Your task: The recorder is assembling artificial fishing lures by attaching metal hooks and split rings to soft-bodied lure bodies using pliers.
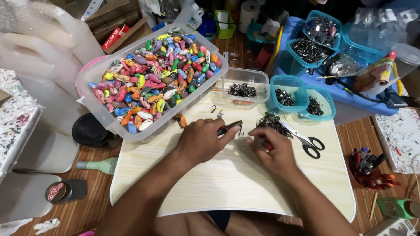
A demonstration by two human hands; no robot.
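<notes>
My left hand [202,140] is closed around small dark pliers [230,127] whose tip points right, over a pale wooden board [227,183]. My right hand [271,150] pinches a small item with a bit of red showing, just right of the pliers' tip; a tiny metal hook [240,133] hangs between the two hands. A pile of small dark metal hooks [272,122] lies just beyond my right hand. One orange painted lure body [182,121] rests on the board by my left hand.
A large clear bin of colourful painted lure bodies [153,74] stands at the back left. A clear tub [245,87] and teal tubs [286,94] hold dark metal parts. Scissors [306,140] lie right of my hand. A pot of tools [367,168] stands at the right.
</notes>
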